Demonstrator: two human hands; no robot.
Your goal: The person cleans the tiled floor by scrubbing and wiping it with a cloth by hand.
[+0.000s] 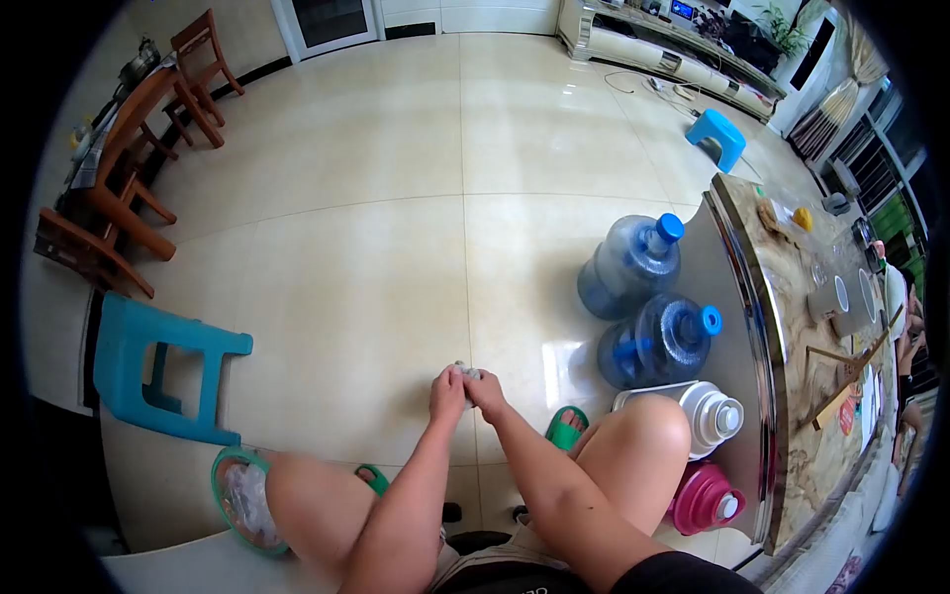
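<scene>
My left hand and my right hand meet in front of my knees, above the tiled floor. Both are closed, with the fingers curled round a small pale grey thing. Only bits of it show between the fingertips, so its kind cannot be made out. My forearms reach forward between my bare knees. Green slippers are on my feet below.
Right of me stand two large blue water bottles, a white jug, a pink jug and a marble-topped table. On the left are a teal stool and a lined waste bin. A blue stool stands farther off.
</scene>
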